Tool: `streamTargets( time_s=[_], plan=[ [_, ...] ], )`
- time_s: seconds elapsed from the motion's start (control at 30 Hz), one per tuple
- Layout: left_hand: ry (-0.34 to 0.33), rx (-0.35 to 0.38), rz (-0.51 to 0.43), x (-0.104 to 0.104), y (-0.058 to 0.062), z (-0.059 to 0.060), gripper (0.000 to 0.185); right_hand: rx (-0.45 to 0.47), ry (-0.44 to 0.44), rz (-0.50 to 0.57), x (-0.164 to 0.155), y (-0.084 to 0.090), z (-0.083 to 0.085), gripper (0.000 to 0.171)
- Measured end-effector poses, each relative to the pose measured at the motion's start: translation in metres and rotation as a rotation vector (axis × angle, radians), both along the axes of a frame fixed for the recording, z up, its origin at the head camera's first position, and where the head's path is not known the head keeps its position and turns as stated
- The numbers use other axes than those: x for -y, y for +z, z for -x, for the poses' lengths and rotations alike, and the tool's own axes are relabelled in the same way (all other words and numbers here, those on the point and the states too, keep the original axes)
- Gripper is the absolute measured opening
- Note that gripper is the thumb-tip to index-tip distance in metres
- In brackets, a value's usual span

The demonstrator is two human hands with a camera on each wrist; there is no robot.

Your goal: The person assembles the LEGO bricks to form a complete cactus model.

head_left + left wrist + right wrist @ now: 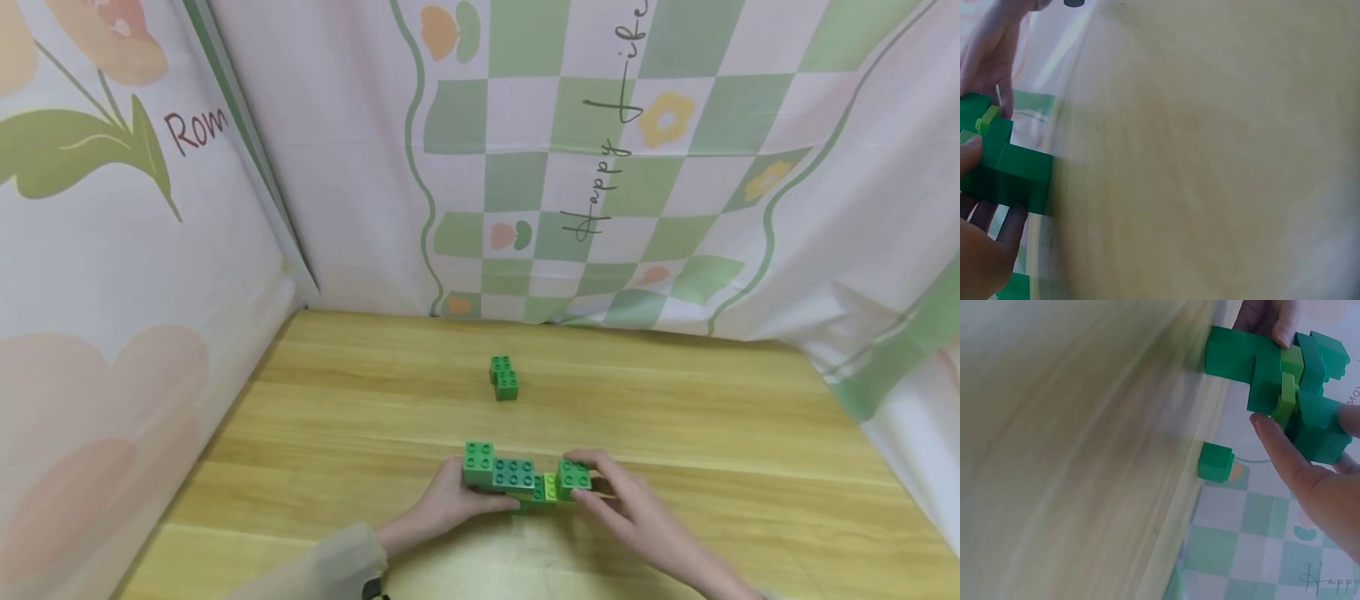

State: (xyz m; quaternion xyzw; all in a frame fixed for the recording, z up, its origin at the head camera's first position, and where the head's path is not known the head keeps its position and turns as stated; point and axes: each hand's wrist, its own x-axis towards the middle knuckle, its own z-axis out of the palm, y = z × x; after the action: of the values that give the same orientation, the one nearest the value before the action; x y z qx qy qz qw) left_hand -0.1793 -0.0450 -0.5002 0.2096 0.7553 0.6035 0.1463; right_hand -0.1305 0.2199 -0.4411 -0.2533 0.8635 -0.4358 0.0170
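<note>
In front of the person, a joined build of green toy building bricks (513, 475) is held between both hands in the head view. My left hand (444, 505) grips its left part, thumb along the near side and fingers behind. My right hand (637, 510) pinches a green studded brick (574, 477) at the build's right end. Just left of that brick sits a thin lime-green brick (551, 486). In the right wrist view, more green bricks (1230, 355) show on the build's underside, with my left thumb pressed against it.
Farther back on the wooden table (360, 383), two small green bricks (506, 385) stand against each other, slightly offset. A printed curtain (517, 183) hangs along the table's back edge. Another patterned cloth (150, 333) borders the left side.
</note>
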Motion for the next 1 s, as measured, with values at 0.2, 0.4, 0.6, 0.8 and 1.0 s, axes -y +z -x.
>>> streamTargets(
  time_s=[0.2, 0.4, 0.6, 0.8, 1.0],
  plan=[
    [0.007, -0.013, 0.015, -0.0006, 0.0004, -0.0002, 0.046, 0.025, -0.005, 0.020, 0.0013, -0.0029, 0.0004, 0.033],
    [0.003, 0.005, 0.009, -0.0006, 0.0001, 0.0005, 0.045, 0.078, -0.018, 0.078, 0.0007, -0.0065, -0.0007, 0.032],
    [0.005, 0.009, 0.007, -0.0003, 0.0004, 0.0001, 0.046, 0.125, -0.026, 0.163, 0.0035, -0.0060, -0.0011, 0.030],
    [-0.006, 0.016, -0.007, 0.0005, 0.0010, 0.0004, 0.044, 0.214, -0.008, 0.217, 0.0023, -0.0043, 0.0014, 0.029],
    [-0.012, 0.023, -0.012, 0.0007, 0.0014, 0.0014, 0.045, 0.247, 0.013, 0.252, 0.0018, -0.0020, 0.0034, 0.029]
  ],
)
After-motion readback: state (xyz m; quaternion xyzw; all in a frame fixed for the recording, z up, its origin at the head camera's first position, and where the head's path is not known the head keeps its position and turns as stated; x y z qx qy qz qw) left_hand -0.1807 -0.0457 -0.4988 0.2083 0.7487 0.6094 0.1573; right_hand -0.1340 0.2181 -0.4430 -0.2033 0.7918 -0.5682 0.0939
